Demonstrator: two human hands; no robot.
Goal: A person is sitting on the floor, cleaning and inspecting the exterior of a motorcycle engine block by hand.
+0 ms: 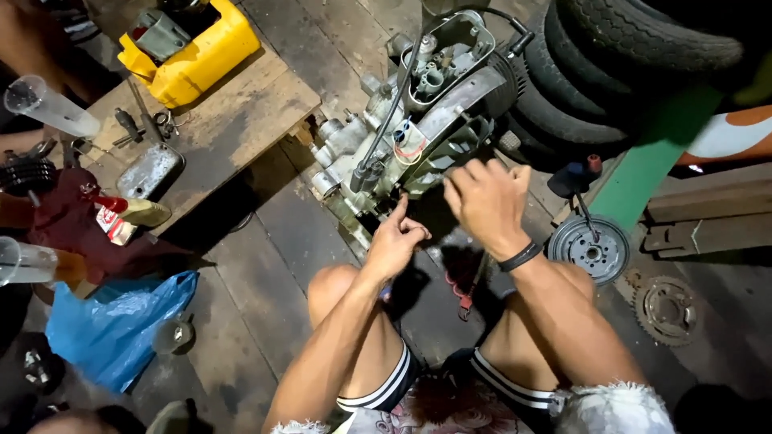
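Observation:
A grey metal engine block [418, 112] with a black hose lies on the wooden floor in front of my knees. My left hand [396, 239] sits at its lower edge, index finger pointing up against the casing, other fingers curled. My right hand [486, 201], with a black band on the wrist, is bent over the engine's lower right side, fingertips on the metal. Whether either hand pinches a small part is hidden.
A low wooden pallet [241, 112] at left carries a yellow jerrycan [193, 48], small tools and a metal tin. A blue plastic bag [121, 325] lies at lower left. Stacked tyres [611, 72] stand at upper right, a round metal hub [589, 247] and a sprocket [666, 309] to the right.

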